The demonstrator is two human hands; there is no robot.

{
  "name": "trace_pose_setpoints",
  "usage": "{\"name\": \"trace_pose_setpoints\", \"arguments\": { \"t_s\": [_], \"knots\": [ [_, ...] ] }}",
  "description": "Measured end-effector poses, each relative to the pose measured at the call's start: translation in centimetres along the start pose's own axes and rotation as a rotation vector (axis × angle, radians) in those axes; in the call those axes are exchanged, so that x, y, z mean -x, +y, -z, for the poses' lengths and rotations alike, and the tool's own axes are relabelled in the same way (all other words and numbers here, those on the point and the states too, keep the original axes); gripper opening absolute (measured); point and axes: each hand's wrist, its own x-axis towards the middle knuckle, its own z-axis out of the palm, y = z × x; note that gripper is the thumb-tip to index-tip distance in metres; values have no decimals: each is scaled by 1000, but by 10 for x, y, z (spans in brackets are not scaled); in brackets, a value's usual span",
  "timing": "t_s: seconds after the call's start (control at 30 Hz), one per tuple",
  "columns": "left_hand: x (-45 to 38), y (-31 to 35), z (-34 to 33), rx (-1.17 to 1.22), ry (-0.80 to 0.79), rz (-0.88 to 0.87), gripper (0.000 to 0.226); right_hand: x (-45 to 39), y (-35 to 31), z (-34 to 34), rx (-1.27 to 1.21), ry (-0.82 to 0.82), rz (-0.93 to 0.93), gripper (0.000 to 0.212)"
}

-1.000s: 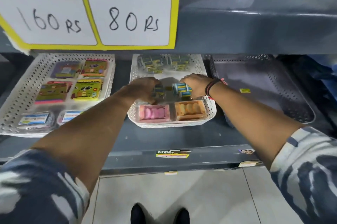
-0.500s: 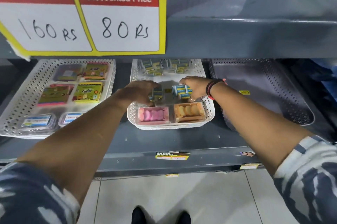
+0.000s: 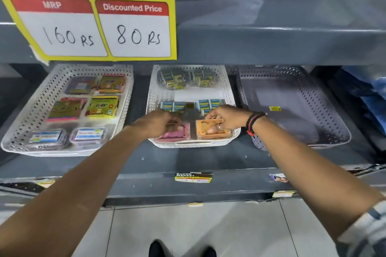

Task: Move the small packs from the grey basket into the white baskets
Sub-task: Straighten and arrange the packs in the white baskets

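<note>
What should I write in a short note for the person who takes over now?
Left hand: low over the pink box, grip hidden.
Right hand: fingers on the orange box, grip unclear.
Both are in the middle white basket, where blue-striped small packs already lie in a row.
Grey basket: only a yellow sticker shows.
Left: tidy up, then check the grey basket.

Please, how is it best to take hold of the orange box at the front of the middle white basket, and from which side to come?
Probably by its two long sides, from above. The orange box lies flat in the middle white basket, tight against the front rim and beside the pink box, so only its top is free. The right hand already rests on it.
</note>
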Motion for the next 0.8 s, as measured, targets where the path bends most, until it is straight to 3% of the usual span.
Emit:
{"name": "trace_pose_setpoints", "arguments": {
  "t_s": [0.27,0.37,0.47,0.6,0.7,0.8],
  "knots": [
    [-2,0,-5,56,45,29,29,-3,0,1,-30,-5,-10,44],
    [0,1,4,146,164,-7,26,-2,3,8,-159,204,22,36],
    [-4,-2,19,46,300,-39,35,-10,9,17,-55,380,55,45],
    [-21,-6,27,-50,168,50,62,-29,8,18,191,256,-27,79],
    [-34,-6,23,-107,81,89,79,-41,6,13,288,200,-69,83],
    [-44,-5,22,-99,76,85,70,-48,6,9,347,203,-82,81]
  ]
}}
